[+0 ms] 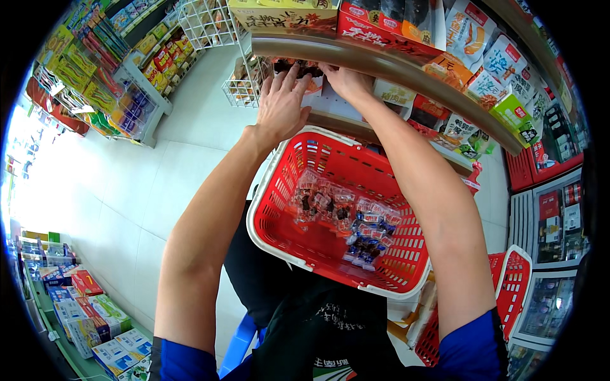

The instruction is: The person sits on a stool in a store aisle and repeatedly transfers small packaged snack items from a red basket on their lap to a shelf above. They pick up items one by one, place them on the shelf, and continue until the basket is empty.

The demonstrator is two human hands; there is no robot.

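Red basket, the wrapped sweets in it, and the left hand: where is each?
red basket [277, 242]: head view, white rim, left side.
wrapped sweets [346, 213]: head view, middle of the pile.
left hand [279, 108]: head view, its back.

We are in a small grocery shop: shelves [406, 70] packed with bright snack packets [502, 57], racks of goods [114, 89] along a white tiled floor [127, 190], and a red shopping basket [337, 159] holding wrapped sweets [346, 219].

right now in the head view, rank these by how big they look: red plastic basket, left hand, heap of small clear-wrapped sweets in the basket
1. red plastic basket
2. heap of small clear-wrapped sweets
3. left hand

The heap and the left hand look close in size, and the hand lies farther from the camera, so their order is unsure.
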